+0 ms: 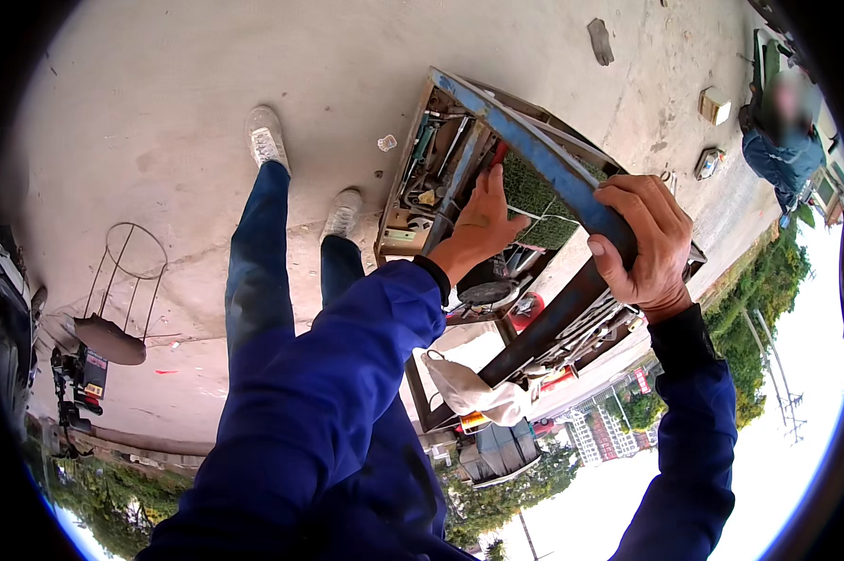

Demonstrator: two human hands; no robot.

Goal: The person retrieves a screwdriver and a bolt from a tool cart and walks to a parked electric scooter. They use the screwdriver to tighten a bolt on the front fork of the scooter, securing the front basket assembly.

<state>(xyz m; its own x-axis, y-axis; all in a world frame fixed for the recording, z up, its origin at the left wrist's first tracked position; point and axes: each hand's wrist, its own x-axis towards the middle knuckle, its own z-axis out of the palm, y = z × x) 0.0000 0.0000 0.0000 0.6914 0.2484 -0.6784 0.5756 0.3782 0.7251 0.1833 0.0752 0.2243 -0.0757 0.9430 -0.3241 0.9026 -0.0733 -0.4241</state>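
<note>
A blue, worn metal frame (525, 131) of a tool rack leans across the middle of the view. My right hand (646, 238) is closed round its dark upper end, fingers over the top and thumb on the near side. Inside the rack, my left hand (483, 224) reaches among the contents, thumb apart and fingers stretched out. Its fingertips are by a red object (498, 153), partly hidden; I cannot tell whether they touch it. Beside the hand sits a green, rough-textured block (539, 201) with a white strap. Hand tools fill a compartment (431, 164) left of it.
A pale cloth (473, 385) hangs over the rack's near end. Long metal tools (581, 332) lie along its side. A round-framed stool (113, 338) lies at left. On the concrete are a dark glove (600, 42) and a small box (714, 107); a person (777, 154) crouches far right.
</note>
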